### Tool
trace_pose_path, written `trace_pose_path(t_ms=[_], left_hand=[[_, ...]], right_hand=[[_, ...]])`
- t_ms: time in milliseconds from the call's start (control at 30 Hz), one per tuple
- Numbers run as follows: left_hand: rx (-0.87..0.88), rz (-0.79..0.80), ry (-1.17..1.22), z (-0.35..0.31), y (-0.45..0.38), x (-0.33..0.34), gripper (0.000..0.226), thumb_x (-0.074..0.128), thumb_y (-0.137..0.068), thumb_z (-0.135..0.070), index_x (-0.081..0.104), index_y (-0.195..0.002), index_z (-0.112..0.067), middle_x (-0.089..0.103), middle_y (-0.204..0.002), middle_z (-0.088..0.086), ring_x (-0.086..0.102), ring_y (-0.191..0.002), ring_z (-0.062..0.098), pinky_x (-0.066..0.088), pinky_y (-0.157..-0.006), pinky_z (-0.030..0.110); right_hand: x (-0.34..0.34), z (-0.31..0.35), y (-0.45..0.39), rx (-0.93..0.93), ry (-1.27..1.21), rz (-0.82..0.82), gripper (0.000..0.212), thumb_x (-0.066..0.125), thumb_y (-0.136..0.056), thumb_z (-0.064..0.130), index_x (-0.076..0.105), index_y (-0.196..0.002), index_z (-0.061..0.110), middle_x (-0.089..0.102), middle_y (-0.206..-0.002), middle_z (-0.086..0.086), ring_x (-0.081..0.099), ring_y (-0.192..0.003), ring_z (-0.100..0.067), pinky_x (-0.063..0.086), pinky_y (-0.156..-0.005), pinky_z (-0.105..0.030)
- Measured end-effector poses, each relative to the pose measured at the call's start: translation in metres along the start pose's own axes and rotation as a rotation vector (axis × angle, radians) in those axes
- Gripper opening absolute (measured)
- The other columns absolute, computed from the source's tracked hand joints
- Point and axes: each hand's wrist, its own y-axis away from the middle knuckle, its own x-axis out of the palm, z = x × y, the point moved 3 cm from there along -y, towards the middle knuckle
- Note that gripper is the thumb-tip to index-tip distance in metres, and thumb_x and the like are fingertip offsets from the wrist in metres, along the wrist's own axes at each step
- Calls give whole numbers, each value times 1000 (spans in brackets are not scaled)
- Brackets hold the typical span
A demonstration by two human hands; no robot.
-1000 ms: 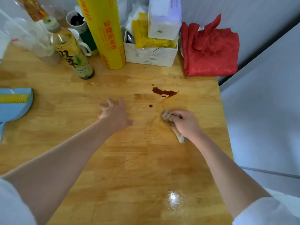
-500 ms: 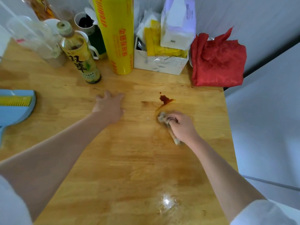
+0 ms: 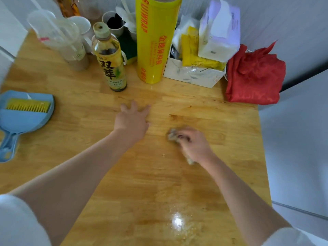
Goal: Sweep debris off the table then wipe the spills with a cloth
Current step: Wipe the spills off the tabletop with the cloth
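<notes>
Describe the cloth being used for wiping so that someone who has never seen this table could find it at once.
Start at the wooden table and follow the person's right arm to the right hand. The cloth is the small crumpled beige-grey wad gripped in that hand, pressed on the tabletop. Unlike the big red cloth folded at the back right corner, it is pale, tiny and in hand.

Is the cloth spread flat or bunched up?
Bunched up. The cloth is a wad gripped in the right hand, with only small ends poking out past the fingers and the wrist.
</notes>
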Motion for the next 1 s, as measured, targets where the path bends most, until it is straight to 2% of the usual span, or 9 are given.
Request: trace_pose_path(t_ms=[100, 200, 333, 433, 500, 667, 767, 867, 1000], left_hand=[[17, 23, 25, 6, 0, -3, 65, 46, -100, -46, 12, -155, -36, 18, -158, 9, 27, -135, 44, 50, -82, 44], [56, 58, 59, 20, -4, -7, 56, 49, -99, -26, 26, -150, -29, 21, -161, 1, 29, -136, 40, 49, -84, 46], [96, 130, 70, 35, -12, -11, 56, 43, -96, -13, 32, -149, -30, 21, -162, -7, 25, -141, 37, 47, -92, 49], [132, 204, 61, 38, -16, -12, 65, 39, -93, -5, 29, -151, -32, 12, -165, -9, 14, -147, 38, 43, -99, 50], [143, 225, 64, 39, -18, -11, 70, 38, -90, 0, 27, -152, -32, 8, -165, -11, 9, -148, 37, 45, -99, 50], [153, 249, 111, 45, -20, -11, 75, 38, -89, 2, 19, -154, -28, 18, -163, -3, 12, -146, 36, 48, -92, 45], [103, 227, 185, 47, -22, -12, 71, 41, -90, 1, 22, -152, -28, 41, -143, 14, 37, -127, 31, 47, -75, 40], [121, 202, 272, 53, -25, -10, 71, 41, -89, 1, 21, -152, -28, 59, -105, 6, 27, -135, 33, 47, -80, 43], [140, 252, 289, 59, -24, -16, 83, 38, -91, 3, 5, -157, -34, 44, -147, 11, 14, -146, 31, 41, -83, 40]], right_hand=[[-57, -51, -24, 362, -58, -368, 28, 49, -98, 15, 71, -105, 31, 68, -114, 2, 67, -94, -17, 52, -79, -26], [-54, -40, -57, 451, -95, -381, 33, 44, -97, 14, 66, -120, 18, 65, -119, -13, 66, -101, -36, 54, -90, -45], [23, 39, -50, 18, 36, -99, 31, 45, -98, 22, 67, -112, 37, 61, -120, 5, 62, -95, -11, 48, -77, -19], [37, 48, -16, -115, 53, 135, 31, 41, -93, 40, 70, -97, 47, 64, -102, 30, 61, -76, -4, 49, -64, -18], [2, 22, -14, 13, 70, 22, 29, 43, -94, 42, 66, -83, 57, 64, -91, 39, 67, -70, -7, 49, -56, -16], [-52, -14, -70, 414, -64, -388, 27, 46, -96, 13, 67, -100, 29, 67, -105, 0, 67, -87, -22, 45, -69, -20], [-4, 34, -90, 243, -1, -280, 32, 48, -96, 13, 68, -117, 27, 60, -126, -5, 60, -84, -14, 40, -68, -5], [50, 78, -55, -103, 47, 61, 30, 44, -91, 28, 70, -96, 42, 63, -102, 26, 58, -88, 4, 42, -75, -17], [6, 46, -50, -21, 166, 41, 32, 48, -89, 33, 69, -77, 54, 65, -83, 40, 63, -82, 10, 50, -75, -25]])
